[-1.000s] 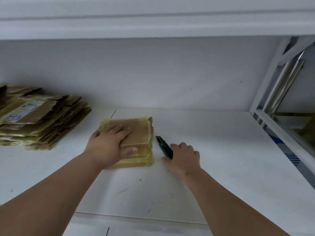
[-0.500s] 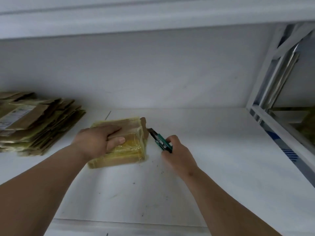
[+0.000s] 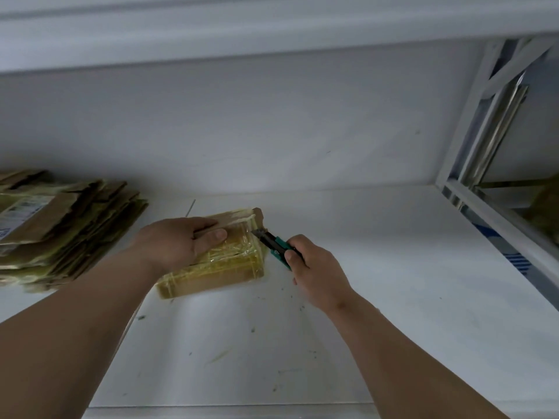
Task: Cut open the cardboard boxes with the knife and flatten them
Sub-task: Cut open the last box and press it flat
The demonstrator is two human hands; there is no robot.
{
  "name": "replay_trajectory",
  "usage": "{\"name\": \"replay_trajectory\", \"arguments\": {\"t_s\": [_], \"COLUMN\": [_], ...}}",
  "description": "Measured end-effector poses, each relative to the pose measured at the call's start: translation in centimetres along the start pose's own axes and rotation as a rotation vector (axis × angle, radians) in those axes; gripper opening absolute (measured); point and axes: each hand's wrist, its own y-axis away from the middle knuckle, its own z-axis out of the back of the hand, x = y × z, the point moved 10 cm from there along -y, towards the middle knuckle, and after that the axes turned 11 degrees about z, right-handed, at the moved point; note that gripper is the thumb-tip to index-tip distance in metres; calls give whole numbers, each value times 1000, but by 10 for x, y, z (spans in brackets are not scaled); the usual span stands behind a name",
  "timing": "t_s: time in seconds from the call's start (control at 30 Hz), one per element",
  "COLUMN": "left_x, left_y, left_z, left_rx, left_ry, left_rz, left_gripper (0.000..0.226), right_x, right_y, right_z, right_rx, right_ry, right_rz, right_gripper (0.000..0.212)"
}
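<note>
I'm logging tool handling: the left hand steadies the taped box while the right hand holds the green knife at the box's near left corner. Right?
Not quite. In the head view the right hand holds the green knife at the far right corner of the taped box. The left hand does steady it.

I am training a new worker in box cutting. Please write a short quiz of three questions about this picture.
1. True or false: the right hand grips the green utility knife.
2. Which hand holds the taped cardboard box?
3. The stack of flattened cardboard lies: A) left of the box, B) right of the box, C) on top of the box.

Key: 1. True. 2. The left hand. 3. A.
</note>
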Motion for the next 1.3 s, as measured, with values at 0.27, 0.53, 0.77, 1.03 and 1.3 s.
{"name": "replay_trajectory", "arguments": {"t_s": [0.27,0.53,0.77,1.03,1.3], "left_x": [10,6,3,2,5], "left_y": [4,6,6,6,3], "left_z": [0,-5,-4,-3,-3], "left_rx": [11,34,25,31,34], "left_ry": [65,55,57,67,60], "left_rz": [35,41,50,52,51], "left_gripper": [102,104,104,101,103], "right_x": [2,4,-1,1,12], "right_y": [-5,-6,-7,-7,-17], "right_z": [-2,8,8,3,6], "right_rx": [-82,-163,-151,-139,-80], "right_ry": [2,36,51,28,181], "right_rz": [18,52,12,47,108], "right_gripper": [20,18,18,19,30]}}
